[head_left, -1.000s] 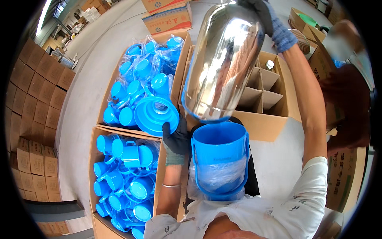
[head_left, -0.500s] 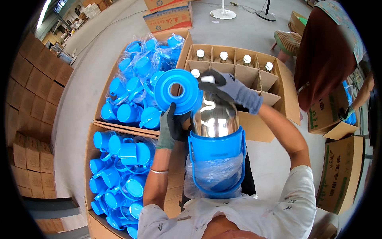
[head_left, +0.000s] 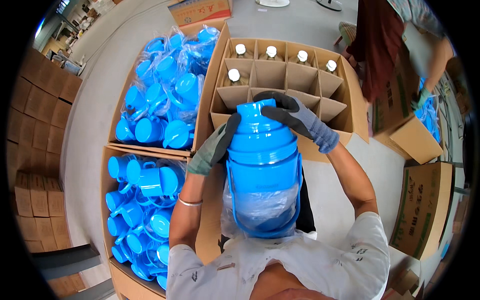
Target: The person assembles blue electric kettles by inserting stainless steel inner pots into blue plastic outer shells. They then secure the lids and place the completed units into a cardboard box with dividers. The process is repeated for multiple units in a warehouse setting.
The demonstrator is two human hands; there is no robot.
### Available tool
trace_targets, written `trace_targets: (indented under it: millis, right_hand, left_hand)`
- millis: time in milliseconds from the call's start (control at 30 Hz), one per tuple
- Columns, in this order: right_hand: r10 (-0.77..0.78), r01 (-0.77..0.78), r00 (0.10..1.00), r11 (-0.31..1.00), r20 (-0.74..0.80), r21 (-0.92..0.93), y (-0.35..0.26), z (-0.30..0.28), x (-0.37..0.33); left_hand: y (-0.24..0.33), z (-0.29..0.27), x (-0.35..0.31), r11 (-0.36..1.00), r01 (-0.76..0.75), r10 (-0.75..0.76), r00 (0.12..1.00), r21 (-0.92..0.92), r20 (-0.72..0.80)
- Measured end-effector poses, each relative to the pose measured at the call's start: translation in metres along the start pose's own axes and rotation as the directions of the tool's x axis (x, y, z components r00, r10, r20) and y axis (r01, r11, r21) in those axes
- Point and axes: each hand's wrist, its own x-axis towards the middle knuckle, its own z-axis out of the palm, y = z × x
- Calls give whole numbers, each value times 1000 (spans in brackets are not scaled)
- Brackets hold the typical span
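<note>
A blue thermos jug (head_left: 262, 172) with a swing handle stands upright between my legs, its lower body wrapped in clear plastic. On its top sits a blue funnel-shaped shoulder piece (head_left: 260, 129), which covers the silver inner flask from sight. My left hand (head_left: 215, 147), in a grey-green glove, presses the left side of this piece near its neck. My right hand (head_left: 295, 114), in a dark grey glove, has its fingers curled over the right side of the neck. Part of the left fingers is hidden behind the piece.
Ahead is a divided carton (head_left: 345, 112) with several white-capped flasks (head_left: 271, 52). To my left, two cartons hold blue lidded jugs (head_left: 150, 131) and blue cups (head_left: 151, 181). A co-worker (head_left: 382, 45) bends over another carton at right; a closed carton (head_left: 422, 210) stands nearer. Boxes (head_left: 37, 105) are stacked far left.
The blue shoulder piece has moved from beside the jug onto its top, over the silver flask. My right hand has left the flask's neck and now grips the shoulder piece with the left.
</note>
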Motion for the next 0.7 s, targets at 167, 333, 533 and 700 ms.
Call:
trace_targets:
  millis: [167,333,533,700]
  right_hand:
    - [-229,210,966,966,-117,-150,17,22,-23]
    - [-116,148,980,970,-164,194,24,35,-30]
    - [-172,158,984,727,-47,669,55,32,-14]
    - [-162,64,986,597,42,799,95,45,6]
  left_hand:
    - [4,10,-9,998,48,-49,999,49,13]
    - [-25,12,-22,937,-190,192,981,294,23]
    - [62,59,-31,842,91,22,979,532,-204]
    - [56,62,-28,639,120,81,972,760,-221]
